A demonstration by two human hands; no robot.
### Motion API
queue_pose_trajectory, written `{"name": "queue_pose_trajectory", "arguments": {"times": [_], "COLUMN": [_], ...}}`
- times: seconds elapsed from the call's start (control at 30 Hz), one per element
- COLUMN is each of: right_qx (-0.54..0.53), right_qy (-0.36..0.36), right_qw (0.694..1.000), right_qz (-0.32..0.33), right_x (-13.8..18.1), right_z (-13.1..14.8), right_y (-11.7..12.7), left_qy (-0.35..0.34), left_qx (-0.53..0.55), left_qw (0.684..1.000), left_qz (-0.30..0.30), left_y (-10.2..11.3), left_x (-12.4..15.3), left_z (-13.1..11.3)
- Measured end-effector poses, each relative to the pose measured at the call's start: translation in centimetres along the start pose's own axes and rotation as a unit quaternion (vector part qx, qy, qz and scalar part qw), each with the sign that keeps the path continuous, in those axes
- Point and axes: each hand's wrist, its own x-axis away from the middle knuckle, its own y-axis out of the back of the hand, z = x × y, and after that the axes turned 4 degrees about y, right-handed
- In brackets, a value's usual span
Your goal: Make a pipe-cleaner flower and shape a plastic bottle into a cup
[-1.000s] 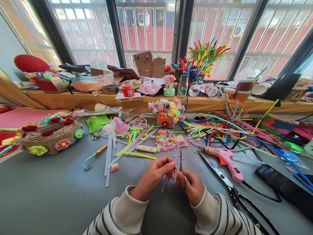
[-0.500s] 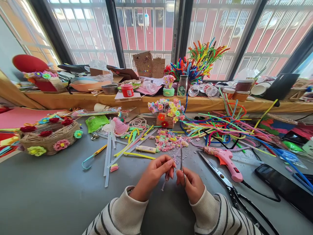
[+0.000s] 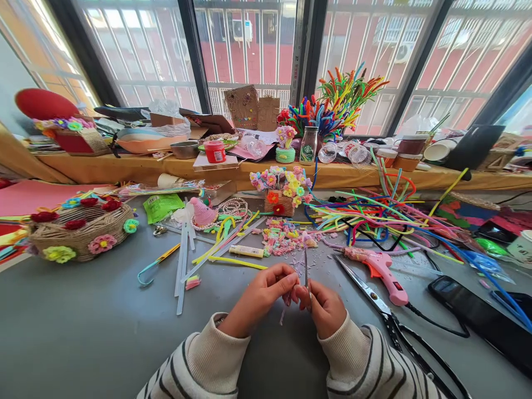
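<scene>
Head view: there is room on the gray table [image 3: 103, 338] left of the 2 hands; big scissors [image 3: 372, 296] lie to the right. The right hand [image 3: 329, 310] grips small scissors [image 3: 306, 265], long and straight, pointing away. The left hand [image 3: 270, 288] pinches a purple fuzzy strip [image 3: 282, 317] just beside them.

Daylight from the windows [image 3: 260, 61] lights a grey table [image 3: 103, 338].
Brightest patches wash out at upper left; a bluish sheen lies on the table's left, shadow darkens it between the sleeves [image 3: 216, 357], and wide-angle stretch tilts the outer frames [image 3: 423, 66].
</scene>
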Motion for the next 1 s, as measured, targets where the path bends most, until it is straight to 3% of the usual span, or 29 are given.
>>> {"name": "queue_pose_trajectory", "arguments": {"times": [0.23,1.0], "right_qx": [-0.005,0.001], "right_qy": [0.008,0.029], "right_qw": [0.999,0.995], "right_qz": [0.031,0.092], "right_x": [-0.09,0.25], "right_z": [-0.35,0.22], "right_y": [-0.35,-0.38], "left_qy": [0.029,0.012], "left_qx": [0.010,0.061], "left_qw": [0.999,0.992], "left_qz": [-0.031,-0.108], "left_y": [-0.04,0.18], "left_x": [-0.12,0.03], "left_z": [-0.09,-0.09]}}
